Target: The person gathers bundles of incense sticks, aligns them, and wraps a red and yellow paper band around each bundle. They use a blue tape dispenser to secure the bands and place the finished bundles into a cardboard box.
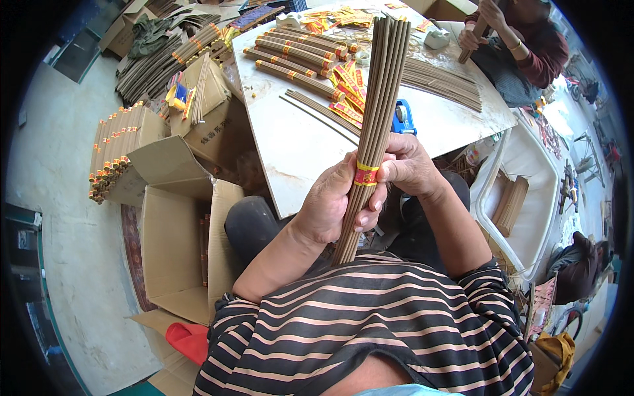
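A thick bundle of brown incense sticks stands slightly tilted in front of my chest, its lower end near my striped shirt. Around its middle runs a red and yellow paper band. My left hand is wrapped round the bundle at and below the band. My right hand grips it from the other side, the thumb pressed on the band's right edge. Behind the bundle on the white table lie loose incense sticks, red and yellow paper labels and a blue tape dispenser.
Several banded bundles lie at the table's far left. An open cardboard box stands by my left knee. To the right, a white tub holds more sticks. Across the table another person holds a bundle.
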Demonstrator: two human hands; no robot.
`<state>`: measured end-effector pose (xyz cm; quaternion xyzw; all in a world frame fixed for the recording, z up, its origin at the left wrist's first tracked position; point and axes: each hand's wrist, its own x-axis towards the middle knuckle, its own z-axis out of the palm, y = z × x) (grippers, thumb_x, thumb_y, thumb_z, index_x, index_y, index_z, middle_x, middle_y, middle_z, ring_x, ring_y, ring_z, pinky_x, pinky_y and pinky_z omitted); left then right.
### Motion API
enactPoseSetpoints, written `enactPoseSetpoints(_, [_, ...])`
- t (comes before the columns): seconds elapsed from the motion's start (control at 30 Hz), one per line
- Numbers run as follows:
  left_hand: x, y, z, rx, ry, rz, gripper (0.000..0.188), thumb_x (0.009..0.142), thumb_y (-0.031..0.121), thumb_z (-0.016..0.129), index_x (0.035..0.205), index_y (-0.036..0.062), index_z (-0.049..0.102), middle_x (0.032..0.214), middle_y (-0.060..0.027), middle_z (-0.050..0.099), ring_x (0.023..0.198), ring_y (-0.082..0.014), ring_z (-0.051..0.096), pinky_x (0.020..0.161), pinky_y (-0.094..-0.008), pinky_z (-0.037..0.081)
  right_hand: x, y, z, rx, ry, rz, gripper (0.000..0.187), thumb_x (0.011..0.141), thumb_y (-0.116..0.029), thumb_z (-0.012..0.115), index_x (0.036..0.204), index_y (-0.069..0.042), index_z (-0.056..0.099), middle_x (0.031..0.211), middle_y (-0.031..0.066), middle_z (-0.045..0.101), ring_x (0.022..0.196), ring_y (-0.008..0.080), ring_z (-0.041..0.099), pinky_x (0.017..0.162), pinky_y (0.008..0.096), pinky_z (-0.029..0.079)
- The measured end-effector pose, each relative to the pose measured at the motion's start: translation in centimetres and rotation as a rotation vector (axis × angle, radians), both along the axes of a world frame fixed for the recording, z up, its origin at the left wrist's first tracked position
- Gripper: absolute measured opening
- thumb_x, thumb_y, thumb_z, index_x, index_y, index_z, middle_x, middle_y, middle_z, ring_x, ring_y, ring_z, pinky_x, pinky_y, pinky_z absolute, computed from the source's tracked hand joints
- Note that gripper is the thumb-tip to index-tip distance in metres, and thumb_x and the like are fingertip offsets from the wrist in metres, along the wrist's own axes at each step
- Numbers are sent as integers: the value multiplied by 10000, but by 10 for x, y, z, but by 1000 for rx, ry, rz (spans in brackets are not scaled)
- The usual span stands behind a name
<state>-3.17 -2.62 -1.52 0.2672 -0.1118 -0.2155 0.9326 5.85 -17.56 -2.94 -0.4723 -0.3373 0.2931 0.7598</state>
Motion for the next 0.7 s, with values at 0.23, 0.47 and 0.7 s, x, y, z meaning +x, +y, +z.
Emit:
enactPoseSetpoints(0.23, [4,3,1,43,4,19,597,948,492,245,1228,-6,421,760,-114,554,437,-100,445,379,-215,381,-1,3,5,45,32,20,240,784,-102,679,997,0,635,901,28,612,861,105,563,815,256,450])
enactPoseSetpoints(0.47, [27,18,23,347,-261,578,239,826,191,658,948,55,505,671,-31,537,519,-80,512,453,-202,431,-4,21,4,30,-16,-34,552,844,-229,612,1299,-3,398,1066,74,554,1030,158,515,933,304,384])
enactPoseSetpoints(0.7, [49,32,49,610,-429,973,213,795,128,690,850,38,505,681,-17,555,581,-81,553,549,-218,477,-11,72,2,-466,-352,-187,359,784,-179,676,1067,-49,497,845,110,601,720,173,578,673,333,467])
